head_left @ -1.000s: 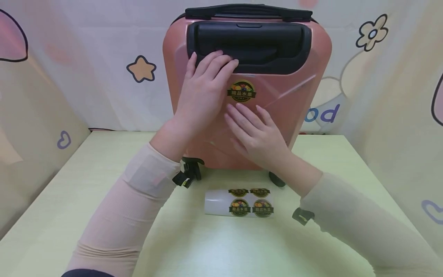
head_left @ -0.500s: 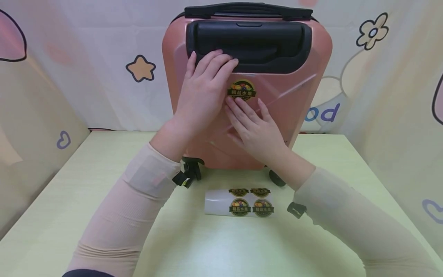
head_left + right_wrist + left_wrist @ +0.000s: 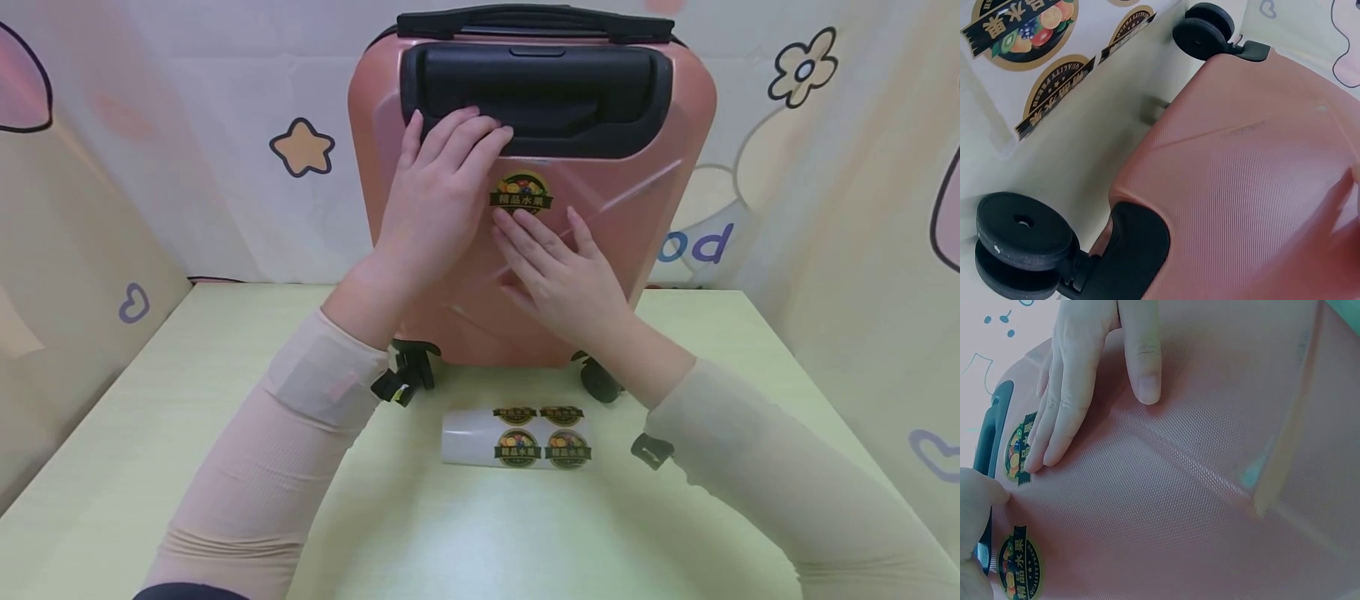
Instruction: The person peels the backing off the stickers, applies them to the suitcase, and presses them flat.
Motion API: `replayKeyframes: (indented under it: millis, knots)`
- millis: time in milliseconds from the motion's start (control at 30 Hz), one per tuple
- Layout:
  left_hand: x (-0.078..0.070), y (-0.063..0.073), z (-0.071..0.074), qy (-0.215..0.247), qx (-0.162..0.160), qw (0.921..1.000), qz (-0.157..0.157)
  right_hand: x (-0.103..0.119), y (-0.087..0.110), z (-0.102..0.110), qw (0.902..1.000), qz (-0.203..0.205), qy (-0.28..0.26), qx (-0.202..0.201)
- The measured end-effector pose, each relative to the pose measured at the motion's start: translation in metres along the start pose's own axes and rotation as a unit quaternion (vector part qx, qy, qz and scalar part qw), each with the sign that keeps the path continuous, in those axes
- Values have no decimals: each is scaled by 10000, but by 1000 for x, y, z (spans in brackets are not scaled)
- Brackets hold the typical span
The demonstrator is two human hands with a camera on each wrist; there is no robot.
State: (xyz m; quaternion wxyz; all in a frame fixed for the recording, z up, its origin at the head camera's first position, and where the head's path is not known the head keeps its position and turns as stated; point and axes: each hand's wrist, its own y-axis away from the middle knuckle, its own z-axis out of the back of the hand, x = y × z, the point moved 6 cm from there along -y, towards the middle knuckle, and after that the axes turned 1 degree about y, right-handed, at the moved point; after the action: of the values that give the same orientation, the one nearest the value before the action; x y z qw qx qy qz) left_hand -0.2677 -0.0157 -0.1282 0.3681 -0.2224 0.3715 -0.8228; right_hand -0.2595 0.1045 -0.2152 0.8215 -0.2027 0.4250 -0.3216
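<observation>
On the suitcase (image 3: 600, 183), the straight-fingered right grip (image 3: 566, 279) is touching a "精品水果" sticker (image 3: 521, 188) beside the loosely spread left grip (image 3: 438, 196), matching labels (image 3: 517, 450) lying before the suitcase on the worktop (image 3: 480, 533).

A long, close-fitting, pale beige knit sleeve (image 3: 240, 483) covers the left arm, finely ribbed, faintly pinkish and bunched into creases low on the arm; a smooth, whitish fabric band (image 3: 327, 371) circles its wrist end; a small, angular black fitting (image 3: 393, 387) with a yellow fleck juts from the inner side; a dark, curved garment edge (image 3: 187, 591) shows beneath. The right arm wears a matching cream-grey fabric sleeve (image 3: 780, 475), its underside outline uneven; a small, squarish black clip (image 3: 652, 451) sits near its wrist end; the bare right hand (image 3: 566, 279) has a short, rounded thumbnail (image 3: 1148, 387).
</observation>
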Motion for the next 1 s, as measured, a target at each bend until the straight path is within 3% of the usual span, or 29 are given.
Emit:
replayKeyframes:
  millis: [500,800,1000]
  knots:
    - [0,-2,0,74,-19,10000,53,-16,11,5,10000,2,11,-41]
    - [-1,-2,0,113,-76,9999,26,-28,23,10,9989,-166,84,-424]
    - [0,-2,0,87,-97,9999,36,-34,29,12,9976,-433,-290,-463]
